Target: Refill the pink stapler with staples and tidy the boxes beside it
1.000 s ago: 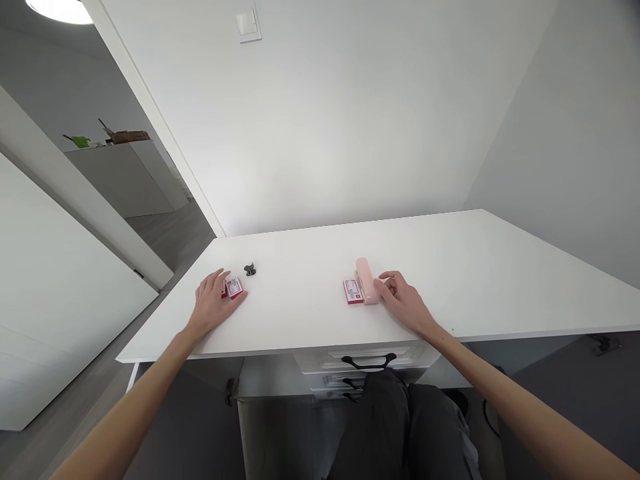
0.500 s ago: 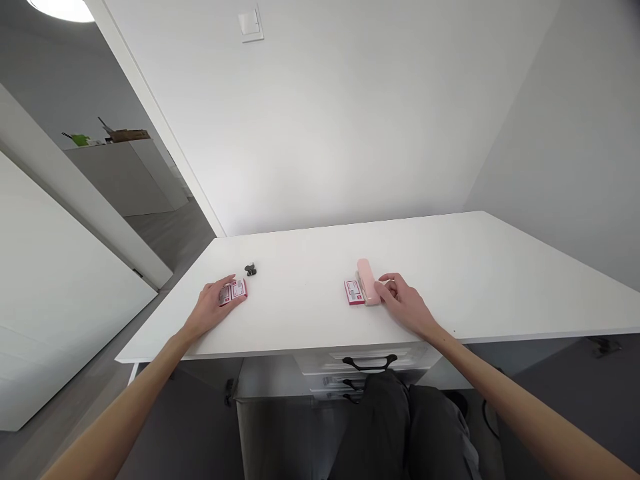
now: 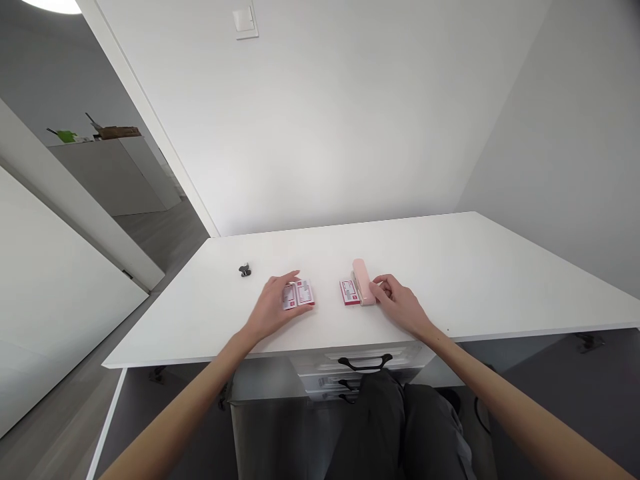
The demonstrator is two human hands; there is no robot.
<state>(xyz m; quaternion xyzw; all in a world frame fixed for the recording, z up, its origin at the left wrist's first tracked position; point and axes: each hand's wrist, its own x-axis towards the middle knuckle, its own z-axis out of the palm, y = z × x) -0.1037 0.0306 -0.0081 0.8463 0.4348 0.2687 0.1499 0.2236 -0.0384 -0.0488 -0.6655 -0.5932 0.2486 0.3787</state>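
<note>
My left hand (image 3: 273, 308) grips two small red-and-white boxes (image 3: 299, 295) side by side, low over the white desk (image 3: 450, 267), near its middle. My right hand (image 3: 397, 303) rests on the desk with curled fingers touching the right side of a pink stapler (image 3: 362, 282). Another small red box (image 3: 349, 292) lies flat against the stapler's left side. A small black binder clip (image 3: 245, 271) sits alone further left.
The desk meets a white wall at the back. Drawers with a black handle (image 3: 364, 364) sit below the front edge, above my dark-trousered legs. An open doorway and a white cabinet (image 3: 100, 173) lie to the left.
My left hand has carried the two red boxes to the right, from beside the binder clip to near the stapler. The right hand has stayed at the stapler.
</note>
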